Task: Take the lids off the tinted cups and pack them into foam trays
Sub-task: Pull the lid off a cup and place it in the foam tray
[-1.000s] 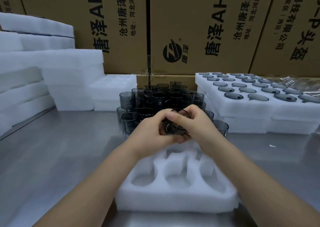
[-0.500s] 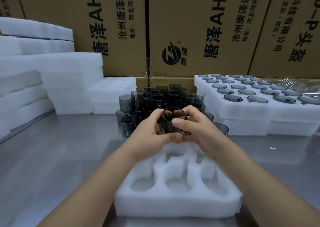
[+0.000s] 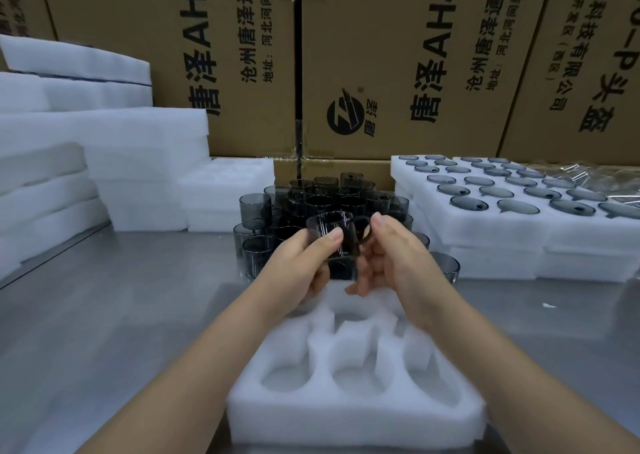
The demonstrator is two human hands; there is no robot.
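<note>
Head view: the left hand grips a smoky tinted cup tipped on its side. The right hand pinches its dark lid at the cup's right end. I cannot tell whether the two still touch. A pocketed foam tray lies just below both hands, and more cups are clustered beyond them.

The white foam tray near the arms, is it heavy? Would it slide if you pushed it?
Probably very light: the foam tray looks airy and soft-edged, with big pockets cut out of it. It would likely slide easily, since the metal table beside it looks smooth and shiny. It would probably bend or dent a little rather than break.
</note>
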